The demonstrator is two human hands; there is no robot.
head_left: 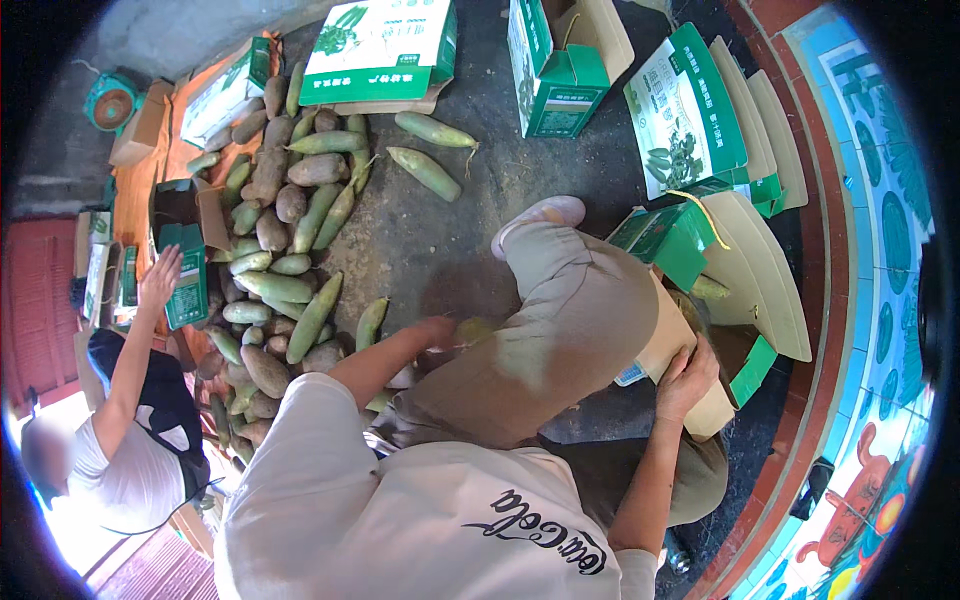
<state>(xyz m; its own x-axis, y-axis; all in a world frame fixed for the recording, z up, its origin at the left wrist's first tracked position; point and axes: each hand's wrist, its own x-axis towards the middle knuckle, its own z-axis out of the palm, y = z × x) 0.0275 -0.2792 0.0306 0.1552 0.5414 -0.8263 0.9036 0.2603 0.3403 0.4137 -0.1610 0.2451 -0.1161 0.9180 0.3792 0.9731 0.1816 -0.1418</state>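
Green and brown gourds (275,250) lie heaped on the dark floor (430,250) to the person's left, most with their long axes running roughly away from the body. Right of the bent knee stands an open green-and-tan carton (735,300), flaps spread. The left hand (437,330) reaches forward past the thigh and closes around a pale green gourd (475,330) beside the knee; how tightly it grips I cannot tell. This gourd lies between heap and carton, nearer the left arm. The right hand (688,380), elbow bent, curls its fingers over the carton's near cardboard flap (672,335), holding it.
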